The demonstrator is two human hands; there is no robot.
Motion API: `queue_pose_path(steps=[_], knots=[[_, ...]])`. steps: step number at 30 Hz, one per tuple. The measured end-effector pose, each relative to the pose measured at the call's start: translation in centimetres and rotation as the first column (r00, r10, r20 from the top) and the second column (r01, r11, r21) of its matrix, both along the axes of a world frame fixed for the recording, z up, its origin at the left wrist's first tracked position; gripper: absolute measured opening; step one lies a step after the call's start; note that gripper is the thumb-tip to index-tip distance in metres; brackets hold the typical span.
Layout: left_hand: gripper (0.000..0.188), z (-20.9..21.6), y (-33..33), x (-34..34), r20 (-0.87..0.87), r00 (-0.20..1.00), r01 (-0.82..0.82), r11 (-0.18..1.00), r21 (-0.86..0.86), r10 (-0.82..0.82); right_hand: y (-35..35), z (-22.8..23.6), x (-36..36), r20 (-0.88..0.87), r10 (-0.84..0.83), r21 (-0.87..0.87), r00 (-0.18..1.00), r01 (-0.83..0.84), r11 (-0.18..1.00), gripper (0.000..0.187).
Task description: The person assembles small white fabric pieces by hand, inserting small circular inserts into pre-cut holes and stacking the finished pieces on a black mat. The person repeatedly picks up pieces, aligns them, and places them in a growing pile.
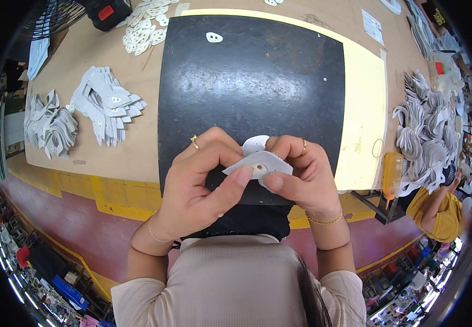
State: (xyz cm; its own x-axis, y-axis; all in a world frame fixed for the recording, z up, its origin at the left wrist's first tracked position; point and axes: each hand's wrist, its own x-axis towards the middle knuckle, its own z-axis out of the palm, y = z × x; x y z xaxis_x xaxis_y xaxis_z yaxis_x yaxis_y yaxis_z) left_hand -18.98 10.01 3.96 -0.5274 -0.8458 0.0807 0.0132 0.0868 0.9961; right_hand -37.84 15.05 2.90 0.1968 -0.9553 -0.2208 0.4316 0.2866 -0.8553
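Note:
Above the near edge of a black mat (247, 109), both hands pinch a light grey shoe-upper piece (274, 162), which is folded and bent. My left hand (200, 174) is closed on its left side, the thumb pressing beside a small off-white patch (258, 168) with a dark hole. My right hand (308, 177) grips the right side between thumb and curled fingers. Part of the piece stands up behind the fingers; the rest is hidden by them. A loose white patch with two holes (214, 37) lies at the mat's far left.
Grey upper pieces are stacked in a fan (108, 106) and in a curled bundle (50, 125) at left. Loose white patches (146, 27) are heaped at the far left. More grey bundles (427, 131) and a yellow bottle (392, 174) are at right. A person in yellow (437, 215) is beyond.

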Motion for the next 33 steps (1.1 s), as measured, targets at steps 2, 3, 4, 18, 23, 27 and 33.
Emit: queue_pose_path(steps=[2,3,4,18,23,27,33], knots=[[0.011,0.0,0.1,0.0,0.001,1.000,-0.007,1.000,0.011,0.007,0.0,0.2,0.2,-0.014,-0.021,0.010,1.000,0.021,1.000,0.012],[0.010,0.0,0.1,0.0,0.019,1.000,-0.007,1.000,-0.015,0.007,0.0,0.3,0.3,-0.031,-0.033,0.006,0.999,0.033,0.999,0.012],[0.010,-0.1,0.1,0.1,0.036,0.999,-0.006,0.999,-0.041,0.008,0.1,0.3,0.3,-0.048,-0.045,0.002,0.998,0.045,0.999,0.012],[0.010,-0.6,0.2,-0.5,-0.140,0.985,-0.054,0.945,0.324,0.104,0.2,0.2,1.1,-0.063,-0.170,-0.016,0.983,0.169,0.986,0.014],[0.007,-0.8,0.1,-0.4,-0.165,0.983,-0.016,0.942,0.334,0.076,0.0,0.4,1.1,-0.207,-0.161,-0.073,0.965,0.149,0.986,0.012],[0.010,-0.9,-0.5,-0.1,-0.091,0.996,0.020,0.976,0.217,0.000,-0.2,0.1,0.5,-0.321,-0.161,-0.183,0.933,0.106,0.977,0.011],[0.022,-0.3,-1.3,-1.0,0.035,0.994,-0.100,0.995,0.017,0.100,-0.6,0.6,0.1,-0.296,-0.299,-0.212,0.907,0.243,0.947,0.011]])
